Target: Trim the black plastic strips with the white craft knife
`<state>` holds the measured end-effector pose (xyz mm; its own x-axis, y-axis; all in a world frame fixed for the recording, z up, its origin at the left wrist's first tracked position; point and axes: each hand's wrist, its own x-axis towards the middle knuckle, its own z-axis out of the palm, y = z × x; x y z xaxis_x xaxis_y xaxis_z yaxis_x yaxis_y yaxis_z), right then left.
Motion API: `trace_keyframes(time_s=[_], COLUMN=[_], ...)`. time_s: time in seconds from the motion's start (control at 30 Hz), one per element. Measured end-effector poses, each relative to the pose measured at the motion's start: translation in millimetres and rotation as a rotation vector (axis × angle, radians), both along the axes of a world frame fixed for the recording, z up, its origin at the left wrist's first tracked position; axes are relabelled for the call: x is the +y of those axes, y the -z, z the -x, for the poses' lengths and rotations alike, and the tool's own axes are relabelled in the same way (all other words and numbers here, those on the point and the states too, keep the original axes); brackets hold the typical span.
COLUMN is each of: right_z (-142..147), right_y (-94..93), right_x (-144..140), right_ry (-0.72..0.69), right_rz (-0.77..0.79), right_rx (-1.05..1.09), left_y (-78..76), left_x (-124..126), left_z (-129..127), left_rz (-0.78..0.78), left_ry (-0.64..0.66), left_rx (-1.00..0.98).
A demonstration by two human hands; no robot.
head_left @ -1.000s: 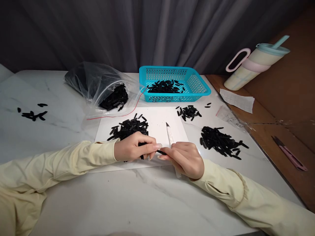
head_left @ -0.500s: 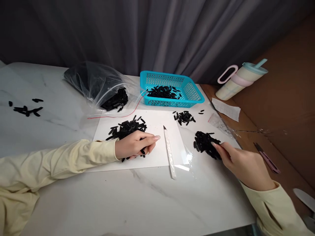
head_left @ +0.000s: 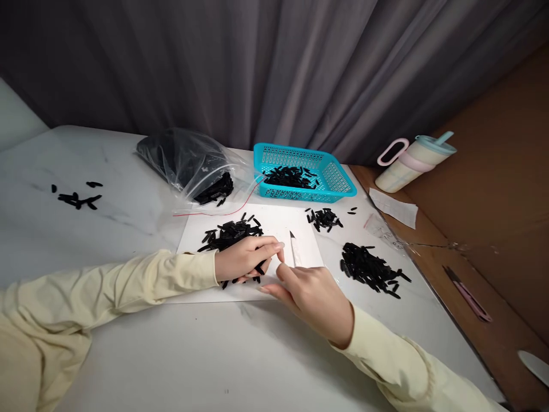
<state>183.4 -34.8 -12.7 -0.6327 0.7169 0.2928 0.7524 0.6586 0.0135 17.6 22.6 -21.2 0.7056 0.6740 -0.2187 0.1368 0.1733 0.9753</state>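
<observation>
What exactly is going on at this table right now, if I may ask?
A person in cream sleeves works over a white paper sheet. The left hand pinches small black plastic pieces at a pile; the right hand lies beside it, over a white knife. More pieces sit in a turquoise plastic basket.

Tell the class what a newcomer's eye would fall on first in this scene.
The two hands meeting on the white sheet: the left hand rests on a pile of small black pieces, the right hand beside a white knife. Behind them a bright turquoise basket holds more black pieces.
</observation>
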Motion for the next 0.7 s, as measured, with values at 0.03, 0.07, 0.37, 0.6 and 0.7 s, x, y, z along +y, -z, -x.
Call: trace_keyframes(time_s=[0.03, 0.07, 0.37, 0.6, 0.7], right_z=[5, 9, 17, -14, -21], right_y=[3.9, 7.3, 12.3, 20.3, 21.8], right_x=[0, 1, -5, 9, 13], right_ry=[0.000, 0.000, 0.100, 0.101, 0.104], right_rz=[0.019, 0.039, 0.941, 1.442, 1.434], right_rx=[0.016, 0.037, 0.805, 1.212, 1.253], left_y=[-0.6, -1.4, -4.1, 0.2, -1.7], left_x=[0, -1, -1, 0, -1], left_z=[0, 0, 1, 3, 3], left_rz=[-0.013, -0.031, -0.094, -0.111, -0.128], left_ry=[0.004, 0.009, 0.034, 0.033, 0.045], left_rx=[0.013, 0.033, 0.130, 0.125, 0.137])
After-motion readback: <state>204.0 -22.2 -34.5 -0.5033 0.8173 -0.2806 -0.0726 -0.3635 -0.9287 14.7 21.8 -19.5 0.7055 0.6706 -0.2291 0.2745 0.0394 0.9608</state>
